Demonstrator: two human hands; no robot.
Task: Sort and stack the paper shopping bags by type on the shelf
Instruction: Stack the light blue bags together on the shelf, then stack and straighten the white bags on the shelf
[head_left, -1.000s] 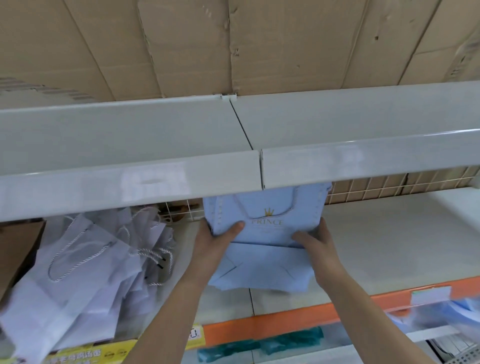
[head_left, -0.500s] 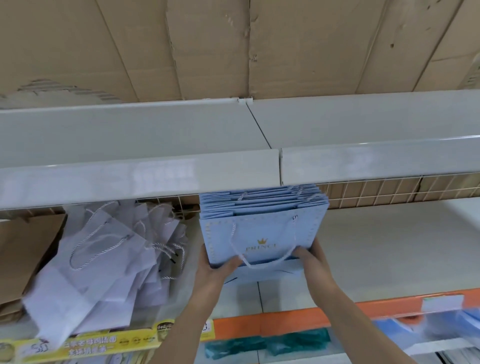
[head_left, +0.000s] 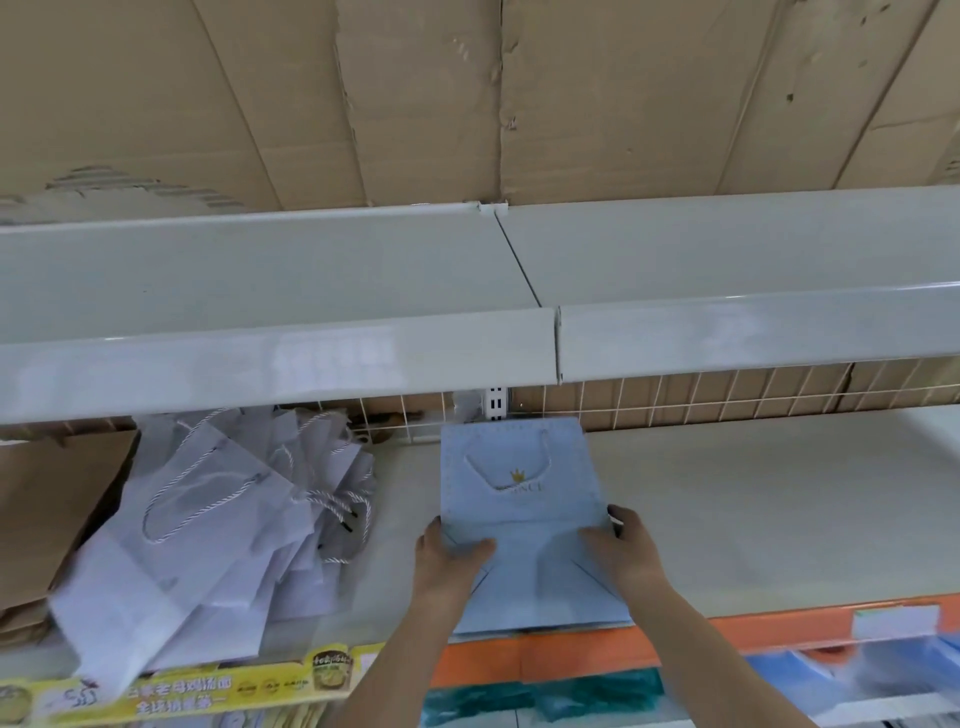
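Both hands, L (head_left: 447, 558) & R (head_left: 626, 553), thumbs on top, pinch blue bag stack (head_left: 522, 499) flat on shelf (head_left: 753, 519). Next, probably: let go, square edges.

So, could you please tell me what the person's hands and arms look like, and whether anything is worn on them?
Both forearms are bare as far as the frame shows: no sleeves, gloves, watch or bracelets. The left hand and right hand show no rings that I can make out. One right fingertip looks dark, perhaps nail polish, but it is too blurred to tell.
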